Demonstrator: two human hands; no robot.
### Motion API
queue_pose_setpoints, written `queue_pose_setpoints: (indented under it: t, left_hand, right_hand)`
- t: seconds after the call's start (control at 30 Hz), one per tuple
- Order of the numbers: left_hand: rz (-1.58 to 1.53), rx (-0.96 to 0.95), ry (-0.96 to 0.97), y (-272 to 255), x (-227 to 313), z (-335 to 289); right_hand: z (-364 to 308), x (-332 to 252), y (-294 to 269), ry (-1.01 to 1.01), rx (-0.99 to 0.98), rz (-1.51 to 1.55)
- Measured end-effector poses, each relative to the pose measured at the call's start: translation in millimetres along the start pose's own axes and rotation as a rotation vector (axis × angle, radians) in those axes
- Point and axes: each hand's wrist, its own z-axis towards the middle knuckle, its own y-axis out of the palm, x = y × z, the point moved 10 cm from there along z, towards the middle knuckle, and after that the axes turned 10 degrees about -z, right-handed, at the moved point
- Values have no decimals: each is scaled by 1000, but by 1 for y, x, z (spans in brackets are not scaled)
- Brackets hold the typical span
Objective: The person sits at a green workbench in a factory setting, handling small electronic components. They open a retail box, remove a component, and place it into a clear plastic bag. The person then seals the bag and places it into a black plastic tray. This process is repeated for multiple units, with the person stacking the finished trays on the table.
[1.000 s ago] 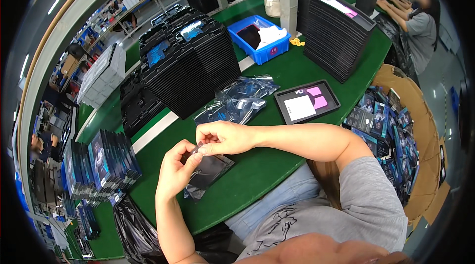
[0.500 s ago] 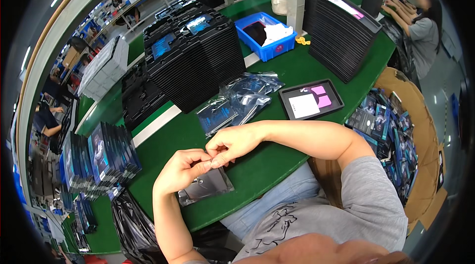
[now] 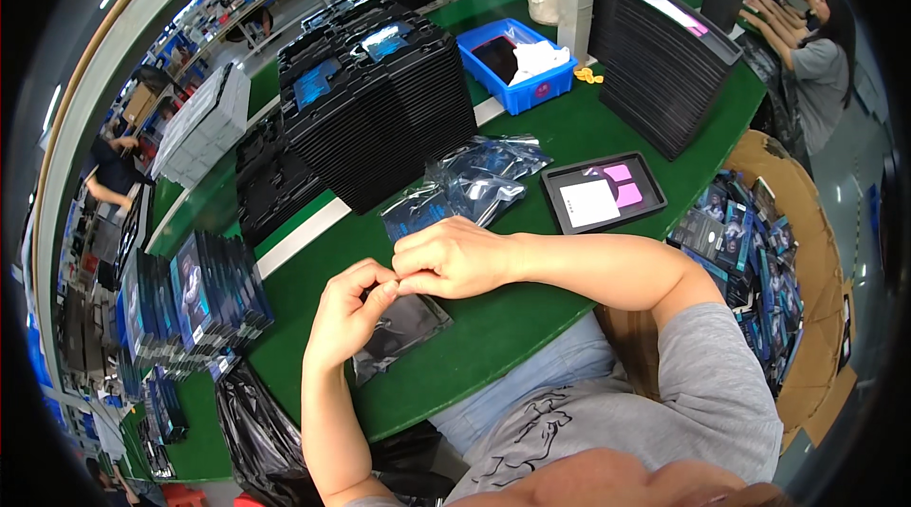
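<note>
Both my hands meet over the green table [image 3: 512, 336], just above its near edge. My left hand [image 3: 349, 310] and my right hand [image 3: 454, 257] pinch the top edge of a flat dark plastic bag [image 3: 403, 331] that hangs down onto the table below them. Fingertips of both hands touch at the bag's edge. Beyond my right hand lies a loose heap of shiny clear bags [image 3: 470, 186]. A black tray with a white card and pink notes [image 3: 603, 192] lies to the right of that heap.
Tall stacks of black trays [image 3: 380, 99] stand at the back, another stack [image 3: 669, 65] at the right. A blue bin [image 3: 517, 61] sits between them. Packaged boxes [image 3: 190, 293] stand at my left, a cardboard box of packets [image 3: 759, 260] at my right. Another person [image 3: 821, 51] works far right.
My hands have stayed together on the bag's edge and drifted slightly toward me and to the right. The bag under them has shifted a little with them.
</note>
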Motion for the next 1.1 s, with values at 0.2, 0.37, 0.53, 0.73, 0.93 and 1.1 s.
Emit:
queue_pose_setpoints:
  t: [0.2, 0.37, 0.53, 0.73, 0.93, 1.1]
  left_hand:
    - [70, 111, -37, -12, 6, -1]
    - [105, 127, -140, -13, -1, -3]
    - [98, 123, -176, -12, -5, -6]
    - [168, 85, -107, -4, 9, -1]
    - [198, 78, -54, -1, 17, -6]
    - [382, 37, 38, 7, 30, -5]
  right_hand:
    - [0, 27, 26, 205, -258, 378]
    - [-4, 25, 29, 301, -412, 326]
    - [-1, 20, 29, 295, -444, 181]
    - [-1, 16, 23, 208, -386, 60]
    - [-1, 1, 20, 42, -279, -92]
    - [-2, -11, 10, -42, -184, -170]
